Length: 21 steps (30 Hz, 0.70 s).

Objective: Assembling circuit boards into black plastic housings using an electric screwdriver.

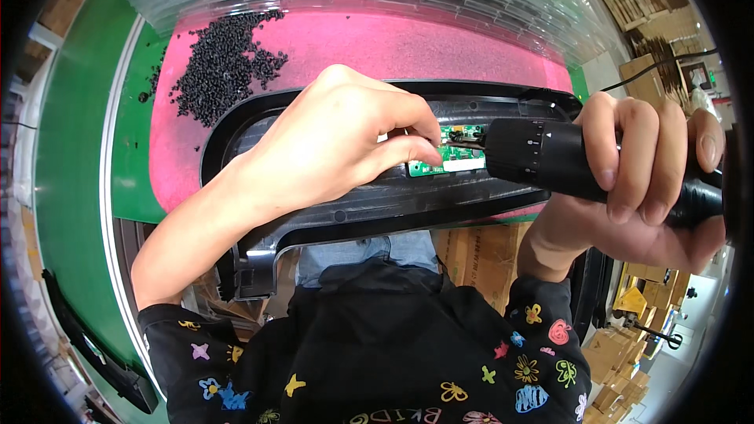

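Screwdriver point(538, 151) grasped in right hand point(646, 161) could, if tilted, scratch circuit board point(462, 155) by left hand point(353, 127), whose hold I can't tell.

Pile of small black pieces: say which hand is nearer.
Left. The left hand, at the green circuit board, is to the right of the pile and nearer the person; the right hand is much farther right, around the black power screwdriver.

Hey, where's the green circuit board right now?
In the head view, just right of centre, the green circuit board lies inside the black plastic housing, between the left hand and the black power screwdriver.
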Available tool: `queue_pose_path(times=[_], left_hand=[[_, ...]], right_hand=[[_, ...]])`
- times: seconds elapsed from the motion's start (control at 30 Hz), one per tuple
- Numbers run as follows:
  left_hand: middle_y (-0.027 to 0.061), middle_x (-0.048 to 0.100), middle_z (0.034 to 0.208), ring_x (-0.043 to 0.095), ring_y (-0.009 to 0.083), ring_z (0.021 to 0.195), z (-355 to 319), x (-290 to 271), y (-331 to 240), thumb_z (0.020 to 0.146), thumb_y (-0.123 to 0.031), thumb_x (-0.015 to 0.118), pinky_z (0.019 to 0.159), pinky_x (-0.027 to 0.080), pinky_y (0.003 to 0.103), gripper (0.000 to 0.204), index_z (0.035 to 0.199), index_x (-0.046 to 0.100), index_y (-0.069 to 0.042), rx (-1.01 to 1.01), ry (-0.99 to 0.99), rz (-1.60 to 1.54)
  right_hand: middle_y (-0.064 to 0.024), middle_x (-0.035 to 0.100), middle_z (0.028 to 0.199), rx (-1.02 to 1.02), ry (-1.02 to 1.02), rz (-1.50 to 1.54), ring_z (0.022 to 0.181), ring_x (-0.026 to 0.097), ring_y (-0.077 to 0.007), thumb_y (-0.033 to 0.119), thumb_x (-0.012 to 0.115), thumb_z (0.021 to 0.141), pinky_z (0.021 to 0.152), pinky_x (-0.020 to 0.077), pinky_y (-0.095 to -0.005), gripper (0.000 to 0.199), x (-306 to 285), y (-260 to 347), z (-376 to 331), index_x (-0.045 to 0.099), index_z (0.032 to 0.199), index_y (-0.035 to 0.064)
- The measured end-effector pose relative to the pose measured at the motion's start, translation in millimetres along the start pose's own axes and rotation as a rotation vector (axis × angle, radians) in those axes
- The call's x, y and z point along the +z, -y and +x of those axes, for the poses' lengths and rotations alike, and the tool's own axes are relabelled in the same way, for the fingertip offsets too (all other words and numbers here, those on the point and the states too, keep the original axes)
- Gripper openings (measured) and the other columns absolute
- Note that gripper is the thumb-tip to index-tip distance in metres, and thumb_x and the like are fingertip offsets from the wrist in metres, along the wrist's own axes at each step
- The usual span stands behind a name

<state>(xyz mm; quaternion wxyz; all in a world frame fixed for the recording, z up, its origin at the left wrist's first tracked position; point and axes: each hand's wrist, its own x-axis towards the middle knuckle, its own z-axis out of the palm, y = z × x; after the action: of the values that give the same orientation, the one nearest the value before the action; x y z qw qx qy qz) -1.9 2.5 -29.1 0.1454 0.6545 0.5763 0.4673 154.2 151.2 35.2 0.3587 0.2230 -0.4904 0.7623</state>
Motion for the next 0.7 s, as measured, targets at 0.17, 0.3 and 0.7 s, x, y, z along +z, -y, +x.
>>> queue_pose_path(times=[0.17, 0.3, 0.7], left_hand=[[0.0084, 0.072, 0.075, 0.069, 0.0145, 0.066, -4.6, -5.0, -1.7, 0.08, -0.002, 0.071, 0.06, 0.053, 0.025, 0.008, 0.086, 0.07, 0.002, -0.138, 0.066, -0.107], [0.0098, 0.073, 0.078, 0.071, 0.0165, 0.068, -0.3, -4.4, 1.8, 0.081, -0.001, 0.071, 0.061, 0.054, 0.026, 0.009, 0.088, 0.07, 0.003, -0.206, 0.131, -0.254], [0.016, 0.069, 0.078, 0.07, 0.0295, 0.073, -4.5, -2.2, 11.3, 0.084, -0.006, 0.067, 0.067, 0.054, 0.034, 0.013, 0.094, 0.068, 0.002, -0.207, -0.002, 0.189]], right_hand=[[0.005, 0.055, 0.062, -0.043, 0.059, 0.018, 0.049, 0.052, -0.0064, 0.04, 0.069, 0.077, 0.057, 0.0428, -0.0224, 0.043, 2.4, -13.1, -4.4, 0.052, 0.102, 0.01], [0.0052, 0.056, 0.064, 0.029, 0.177, -0.062, 0.05, 0.053, -0.0064, 0.044, 0.069, 0.08, 0.057, 0.0431, -0.023, 0.046, -1.7, -5.5, -3.7, 0.051, 0.106, 0.0099], [0.0014, 0.046, 0.06, 0.292, -0.141, -0.441, 0.043, 0.039, -0.01, 0.052, 0.056, 0.089, 0.047, 0.0361, -0.0271, 0.049, 10.0, -27.3, -26.5, 0.044, 0.107, 0.0084]])
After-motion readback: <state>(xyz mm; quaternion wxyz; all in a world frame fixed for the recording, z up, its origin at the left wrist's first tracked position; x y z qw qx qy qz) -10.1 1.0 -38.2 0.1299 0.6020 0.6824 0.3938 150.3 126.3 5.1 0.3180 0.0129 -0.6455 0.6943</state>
